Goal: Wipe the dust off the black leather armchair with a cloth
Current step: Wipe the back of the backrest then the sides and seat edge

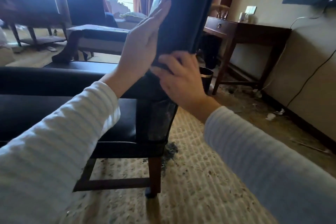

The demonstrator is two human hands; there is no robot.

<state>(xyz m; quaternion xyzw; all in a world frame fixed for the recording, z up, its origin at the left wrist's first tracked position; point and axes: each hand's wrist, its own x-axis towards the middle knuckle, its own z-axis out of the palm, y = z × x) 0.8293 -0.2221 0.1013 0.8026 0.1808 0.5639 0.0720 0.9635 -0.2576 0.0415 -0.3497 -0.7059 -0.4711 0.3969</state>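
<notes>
The left hand point(143, 42) is laid flat, fingers straight, against the side of the tall backrest of the black leather armchair point(181, 14), which fills the centre and left of the frame. The right hand point(181, 80) is pressed just below it, at the backrest's lower edge, with fingers bent and blurred. Something dark is bunched under the fingertips, but whether a cloth is held there cannot be told.

Risks now: if the wipe is run downward, loosened grit could be dropped onto the glossy seat point(63, 114) at lower left, or added to the grey debris point(170, 149) lying on the carpet point(200, 178) by the rear leg point(154, 174). The chair could also be tipped if the back is pushed hard.

The leather is seen dark and shiny up top, while the lower rear panel point(160, 120) in mid-frame is filmed with grey dust.
</notes>
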